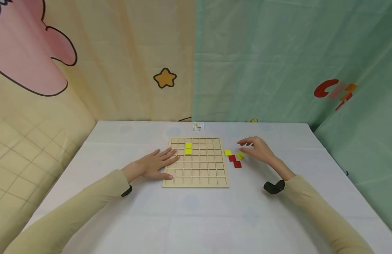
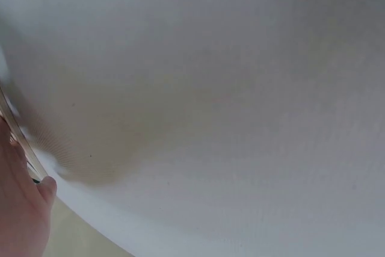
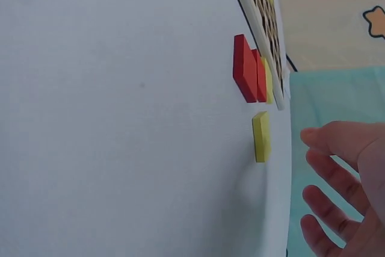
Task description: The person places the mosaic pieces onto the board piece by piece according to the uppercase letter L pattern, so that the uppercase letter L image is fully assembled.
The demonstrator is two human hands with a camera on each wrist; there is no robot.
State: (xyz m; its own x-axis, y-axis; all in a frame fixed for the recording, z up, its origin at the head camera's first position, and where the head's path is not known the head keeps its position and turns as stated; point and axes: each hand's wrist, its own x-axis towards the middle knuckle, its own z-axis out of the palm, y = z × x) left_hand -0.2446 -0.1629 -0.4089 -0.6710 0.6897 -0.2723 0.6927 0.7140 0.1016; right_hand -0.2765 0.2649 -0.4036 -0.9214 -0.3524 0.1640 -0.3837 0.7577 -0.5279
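Observation:
A wooden grid board (image 1: 196,173) lies on the table, with two yellow square tiles (image 1: 188,148) in neighbouring cells of its upper part. My left hand (image 1: 154,164) rests on the board's left edge, fingers spread and straight. In the left wrist view only part of that hand (image 2: 27,203) shows beside the board's edge. Right of the board lie two red tiles (image 1: 237,164), a yellow tile (image 1: 227,152) and another yellow tile (image 1: 240,155). Above and just right of this last one hovers my right hand (image 1: 258,150). Its fingers are loosely bent and hold nothing, as the right wrist view confirms.
A small printed card (image 1: 198,126) with a grid pattern lies at the table's back edge, behind the board. White cloth covers the table (image 1: 196,218). Patterned curtains (image 1: 262,63) hang behind it and at both sides.

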